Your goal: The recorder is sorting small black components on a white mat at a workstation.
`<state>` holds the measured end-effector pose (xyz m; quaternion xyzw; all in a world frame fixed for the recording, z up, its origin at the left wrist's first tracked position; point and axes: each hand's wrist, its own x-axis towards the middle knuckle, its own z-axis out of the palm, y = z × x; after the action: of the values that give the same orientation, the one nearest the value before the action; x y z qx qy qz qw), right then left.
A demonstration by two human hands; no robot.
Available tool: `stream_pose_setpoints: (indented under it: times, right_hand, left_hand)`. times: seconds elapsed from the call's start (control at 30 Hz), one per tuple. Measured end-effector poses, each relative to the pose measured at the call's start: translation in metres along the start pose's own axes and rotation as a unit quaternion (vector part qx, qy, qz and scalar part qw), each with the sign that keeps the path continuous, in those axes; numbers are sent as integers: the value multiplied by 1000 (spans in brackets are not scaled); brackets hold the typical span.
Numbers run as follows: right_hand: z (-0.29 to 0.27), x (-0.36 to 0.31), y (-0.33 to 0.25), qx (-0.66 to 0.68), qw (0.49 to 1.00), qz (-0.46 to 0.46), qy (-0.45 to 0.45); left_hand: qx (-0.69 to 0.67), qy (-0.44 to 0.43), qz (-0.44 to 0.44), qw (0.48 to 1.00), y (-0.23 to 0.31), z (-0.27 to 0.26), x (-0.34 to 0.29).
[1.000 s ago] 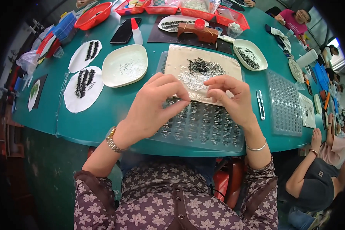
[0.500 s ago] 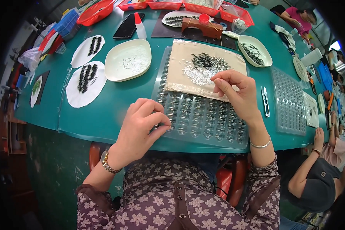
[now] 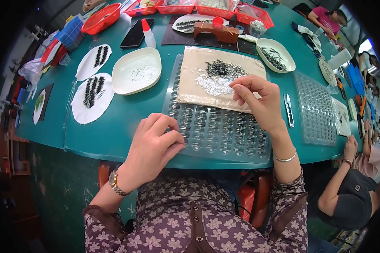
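Both hands barely shifted, left hand [image 3: 152,145] on dimpled clear tray [image 3: 223,135]

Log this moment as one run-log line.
left hand: fingertips at near-left edge of clear cell tray | right hand: fingers pinched over beige sheet, by white bits | dark pieces: piled beyond

A dark phone [image 3: 133,34] lies flat at the table's far side — screen black — just beside a small white bottle [image 3: 148,37] with a red cap.
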<state>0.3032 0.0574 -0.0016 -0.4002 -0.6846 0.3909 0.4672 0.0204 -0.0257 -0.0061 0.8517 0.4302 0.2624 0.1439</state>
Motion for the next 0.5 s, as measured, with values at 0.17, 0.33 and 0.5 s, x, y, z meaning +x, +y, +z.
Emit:
stream_pose_setpoints:
  times: [0.17,0.33,0.5]
  right_hand:
    - [-12,7,1,36,998,-23,51]
    - [-22,16,-2,87,990,-28,105]
    - [-28,17,2,74,993,-10,95]
  left_hand:
    - [-42,16,46,998,-3,-16,39]
    - [5,45,87,995,-27,-3,117]
    - [26,22,100,994,-41,10,158]
